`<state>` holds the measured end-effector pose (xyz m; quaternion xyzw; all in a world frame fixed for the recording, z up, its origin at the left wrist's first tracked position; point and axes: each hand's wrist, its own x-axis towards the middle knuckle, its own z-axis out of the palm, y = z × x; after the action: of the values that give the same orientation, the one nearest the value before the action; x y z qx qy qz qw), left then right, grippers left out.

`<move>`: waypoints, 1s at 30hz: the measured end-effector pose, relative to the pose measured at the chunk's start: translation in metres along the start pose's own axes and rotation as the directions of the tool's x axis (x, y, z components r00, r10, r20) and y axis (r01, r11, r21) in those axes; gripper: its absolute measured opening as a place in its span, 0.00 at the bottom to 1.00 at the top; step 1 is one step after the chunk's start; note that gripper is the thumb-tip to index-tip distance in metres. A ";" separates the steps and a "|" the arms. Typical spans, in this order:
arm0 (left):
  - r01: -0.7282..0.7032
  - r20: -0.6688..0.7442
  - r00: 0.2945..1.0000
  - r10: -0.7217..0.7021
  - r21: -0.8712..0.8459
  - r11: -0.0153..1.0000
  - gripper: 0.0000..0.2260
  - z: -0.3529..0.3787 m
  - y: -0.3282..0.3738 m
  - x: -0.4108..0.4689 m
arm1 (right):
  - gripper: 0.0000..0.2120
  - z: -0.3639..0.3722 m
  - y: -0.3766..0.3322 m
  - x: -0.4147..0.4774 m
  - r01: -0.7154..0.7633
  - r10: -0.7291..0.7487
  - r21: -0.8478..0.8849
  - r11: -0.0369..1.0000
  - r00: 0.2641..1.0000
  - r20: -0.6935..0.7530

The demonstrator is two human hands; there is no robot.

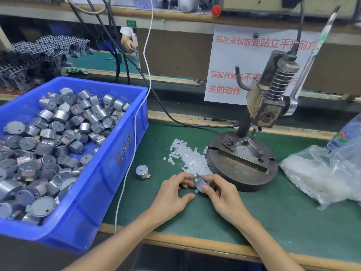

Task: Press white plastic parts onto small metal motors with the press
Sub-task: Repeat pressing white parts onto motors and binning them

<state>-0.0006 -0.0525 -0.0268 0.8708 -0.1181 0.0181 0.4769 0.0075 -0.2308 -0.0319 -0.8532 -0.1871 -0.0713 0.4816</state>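
My right hand [218,192] grips a small silver motor [201,183] just above the green mat, in front of the press base. My left hand [175,192] is beside it, fingertips curled toward the motor's left side among loose white plastic parts [187,155]; whether it pinches one is hidden. A second motor [142,172] stands alone on the mat to the left. The hand press [261,106] stands behind, its round base [242,165] empty at the fixture.
A blue bin [117,153] full of several motors fills the left. A clear bag of white parts [320,173] lies at the right with a plastic bottle [345,133] behind. A white cable [134,124] hangs over the bin's corner.
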 end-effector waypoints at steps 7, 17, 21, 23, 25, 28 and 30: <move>-0.049 0.005 0.999 0.049 0.005 0.999 0.19 -0.002 0.003 -0.002 | 0.07 0.000 -0.005 -0.001 0.144 -0.142 -0.136 0.980 0.990 0.024; -0.029 -0.040 0.999 0.024 -0.112 0.993 0.06 0.000 0.007 0.002 | 0.09 0.000 -0.008 0.000 0.325 -0.301 -0.282 0.903 0.945 0.125; -0.059 -0.015 0.998 0.058 -0.094 0.994 0.07 -0.002 0.003 0.002 | 0.12 0.003 -0.004 -0.001 0.365 -0.344 -0.269 0.891 0.931 0.123; -0.076 -0.005 0.997 0.076 -0.090 0.993 0.06 -0.003 0.002 0.001 | 0.12 0.004 -0.004 -0.001 0.369 -0.343 -0.283 0.885 0.929 0.139; -0.075 -0.001 0.997 0.075 -0.090 0.993 0.06 -0.004 0.001 0.001 | 0.11 0.005 -0.004 -0.001 0.362 -0.331 -0.303 0.881 0.932 0.151; -0.043 0.014 0.999 0.044 -0.068 0.997 0.06 -0.002 0.005 0.001 | 0.09 0.005 -0.003 -0.001 0.325 -0.302 -0.261 0.909 0.945 0.124; -0.027 0.031 0.999 0.028 -0.048 0.999 0.09 0.001 0.011 0.002 | 0.06 0.005 -0.006 -0.003 0.133 -0.131 -0.097 0.986 0.991 0.034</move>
<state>-0.0014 -0.0591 -0.0183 0.8578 -0.1381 0.0080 0.4951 0.0020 -0.2247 -0.0302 -0.8627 -0.2460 -0.1004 0.4302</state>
